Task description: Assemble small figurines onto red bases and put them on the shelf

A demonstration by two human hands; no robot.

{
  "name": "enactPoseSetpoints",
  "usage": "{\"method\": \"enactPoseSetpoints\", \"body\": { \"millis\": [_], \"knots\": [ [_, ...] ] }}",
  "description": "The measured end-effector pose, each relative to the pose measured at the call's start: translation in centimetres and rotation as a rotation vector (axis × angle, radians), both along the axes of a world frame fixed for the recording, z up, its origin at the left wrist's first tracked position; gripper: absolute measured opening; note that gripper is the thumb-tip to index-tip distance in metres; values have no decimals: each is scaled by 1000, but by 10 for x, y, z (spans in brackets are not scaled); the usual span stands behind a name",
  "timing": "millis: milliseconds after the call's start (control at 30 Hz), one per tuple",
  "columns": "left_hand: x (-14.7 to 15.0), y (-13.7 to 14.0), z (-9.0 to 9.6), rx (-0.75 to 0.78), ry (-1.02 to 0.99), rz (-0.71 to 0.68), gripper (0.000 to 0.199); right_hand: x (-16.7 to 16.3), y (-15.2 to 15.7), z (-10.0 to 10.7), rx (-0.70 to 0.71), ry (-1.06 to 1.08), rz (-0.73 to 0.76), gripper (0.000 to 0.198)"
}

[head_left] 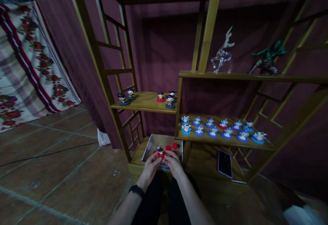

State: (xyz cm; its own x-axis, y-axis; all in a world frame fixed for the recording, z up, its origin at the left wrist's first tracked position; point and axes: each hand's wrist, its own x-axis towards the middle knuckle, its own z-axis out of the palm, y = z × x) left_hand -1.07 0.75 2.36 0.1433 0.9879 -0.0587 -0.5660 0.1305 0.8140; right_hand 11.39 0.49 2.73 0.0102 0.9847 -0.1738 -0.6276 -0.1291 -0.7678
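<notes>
Between my left hand and my right hand is a small dark-haired figurine on a red base. The fingers of both hands close around its base from either side. Below and behind it stands a shallow white-walled box on the bottom shelf. Inside the box lie a red disc, another red disc and a black-and-white figurine. My hands cover the near part of the box.
Several dark-haired figurines stand on the left shelf. Two rows of figurines line the right shelf, above a phone. A clear deer ornament and a dark green statue sit higher up. Wooden posts frame the shelves.
</notes>
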Motion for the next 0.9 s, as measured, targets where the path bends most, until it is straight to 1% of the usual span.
{"method": "enactPoseSetpoints", "body": {
  "millis": [167,267,400,500,667,900],
  "knots": [
    [-1,-7,5,6,49,51,47,-3,1,0,2,-12,59,44],
    [-5,-11,10,21,99,67,45,-6,-1,2,13,-34,88,42],
    [-11,-14,21,47,242,97,43,-8,-4,5,30,-58,134,38],
    [-12,-15,30,58,330,122,46,-7,-5,7,35,-57,161,38],
    [-10,-15,40,102,380,216,50,-5,-9,13,61,-13,176,36],
    [-6,-19,58,128,377,228,53,-1,-15,28,82,28,178,37]
  ]
}}
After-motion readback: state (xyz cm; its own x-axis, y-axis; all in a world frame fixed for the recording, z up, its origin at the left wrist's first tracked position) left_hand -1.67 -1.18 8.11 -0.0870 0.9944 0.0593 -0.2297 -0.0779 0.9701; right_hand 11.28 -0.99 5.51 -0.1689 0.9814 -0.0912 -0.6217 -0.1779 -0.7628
